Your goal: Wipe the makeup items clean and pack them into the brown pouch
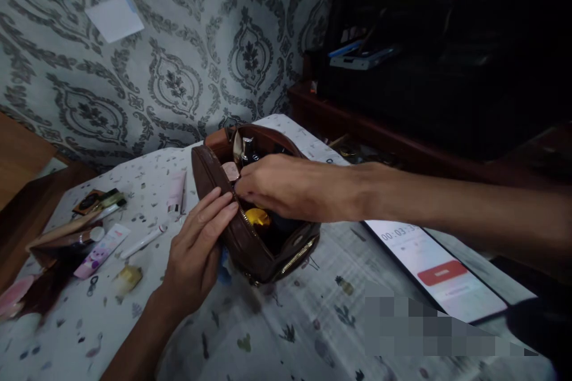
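A brown zippered bag [212, 181] stands open on the patterned tablecloth. My left hand [196, 250] rests against its near left side, fingers stretched over the zipper edge. Inside the bag's mouth is my right hand [272, 184], its fingers curled down; what they hold, if anything, is hidden. Around it in the bag show a pink round item [231, 171], a dark bottle with a silver top [248, 151] and a shiny yellow item [258, 217].
Left on the cloth [196, 348] lie a pink tube [177, 190], a white pen-like stick [143, 242], a purple-pink packet [100, 252], a small yellowish item [128, 279] and more cosmetics. A lit phone [447, 286] lies at the right, under my right forearm. Patterned wall behind.
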The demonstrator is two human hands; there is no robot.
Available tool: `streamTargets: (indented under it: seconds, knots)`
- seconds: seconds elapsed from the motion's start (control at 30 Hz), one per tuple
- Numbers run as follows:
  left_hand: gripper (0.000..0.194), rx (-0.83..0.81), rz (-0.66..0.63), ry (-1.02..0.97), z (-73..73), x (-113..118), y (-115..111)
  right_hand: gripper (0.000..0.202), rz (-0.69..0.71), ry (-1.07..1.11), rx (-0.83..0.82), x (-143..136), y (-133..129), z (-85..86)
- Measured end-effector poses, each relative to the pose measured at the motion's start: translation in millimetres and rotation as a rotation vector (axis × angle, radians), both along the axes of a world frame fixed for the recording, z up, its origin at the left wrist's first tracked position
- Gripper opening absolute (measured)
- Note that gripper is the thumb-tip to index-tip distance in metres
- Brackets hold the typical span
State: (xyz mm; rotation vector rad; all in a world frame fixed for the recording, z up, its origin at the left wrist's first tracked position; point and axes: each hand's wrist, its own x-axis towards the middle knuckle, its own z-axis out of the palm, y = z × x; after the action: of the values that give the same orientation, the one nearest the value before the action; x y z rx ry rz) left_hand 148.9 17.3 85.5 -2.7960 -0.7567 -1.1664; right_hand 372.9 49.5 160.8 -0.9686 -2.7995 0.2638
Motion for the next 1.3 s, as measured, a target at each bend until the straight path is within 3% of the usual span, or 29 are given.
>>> streamTargets:
  seconds: [0.1,0.2,0.33,0.63,0.8,1.03,1.3]
  knots:
    - [0.055,0.0,0.001,0.004,-0.4,-1,-1,0.018,-0.08,-0.053,0.083,11,-7,17.7]
    - [0.055,0.007,-0.005,0.008,0.5,0,-1,0.018,-0.133,-0.178,0.186,19,-14,24.3]
    - [0.056,0.01,-0.012,0.003,1.0,1,-1,0.019,-0.179,-0.3,0.218,28,-15,20.8]
    - [0.057,0.006,-0.006,-0.001,-2.2,0,-1,0.016,-0.137,-0.284,0.325,33,-7,11.2]
    - [0.056,0.008,-0.001,0.001,-1.0,0,-1,0.018,-0.202,-0.336,0.328,23,-5,12.6]
    - [0.055,0.0,0.0,0.017,-1.1,-2,-1,0.018,-0.127,-0.41,0.268,25,-1,18.5]
    - [0.055,-0.033,-0.001,0.012,-2.8,-3,-1,0.019,-0.19,-0.515,0.192,6,-3,31.1]
